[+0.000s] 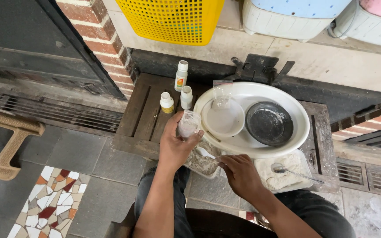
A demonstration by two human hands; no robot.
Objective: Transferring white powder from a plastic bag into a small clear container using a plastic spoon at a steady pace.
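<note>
right hand [242, 175]: nearest the camera, closed around the handle of a small white spoon [205, 152]; thumb and fingers pinch it, no gap visible.
spoon axis: long axis runs from the right hand up and to the left, bowl pointing left toward the left hand, lying over the powder.
powder container [203, 165]: clear tray of grey-white powder, overhanging the near edge of the wooden board [144, 115].
left hand [176, 143]: wrapped around a small clear cup [188, 124], fingers curled fully about it; cup held above the near edge of the board, tilted, mouth toward the far right.
second tray [283, 175]: white powder with a metal spoon, at the near right corner.
white basin [293, 108]: further back, holding a white bowl [222, 119] and a dark pan [269, 124].
bottles [181, 76]: three small ones, far left part of the board.
risk, judged: powder slipping off the spoon bowl between tray and cup, caused by the tilt of either; the overhanging tray tipping if pressed.
</note>
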